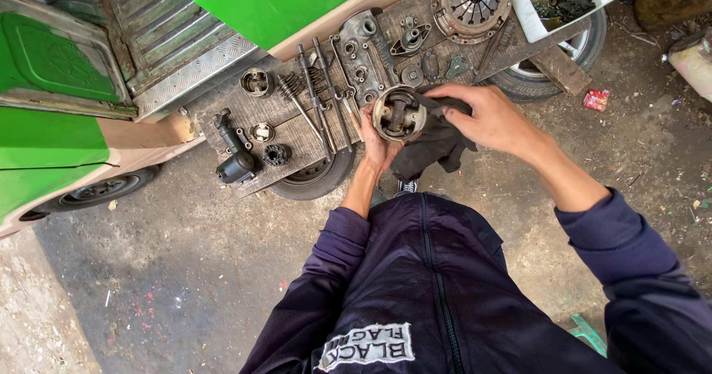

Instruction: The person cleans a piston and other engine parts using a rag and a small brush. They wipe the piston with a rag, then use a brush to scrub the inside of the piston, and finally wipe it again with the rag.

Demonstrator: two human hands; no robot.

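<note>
Just in front of the desk (pixel 297 133), the left hand (pixel 378 148) cups a piston (pixel 397 113) from below, open end up, steadying it; the right hand (pixel 486 118) pinches a dark rag (pixel 437 133) against its rim.

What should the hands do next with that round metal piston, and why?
Probably push the dark rag deeper and twist it. The left hand cups the piston with its open side up, its inside looks grimy, and the right hand holds the rag only at its rim.
</note>
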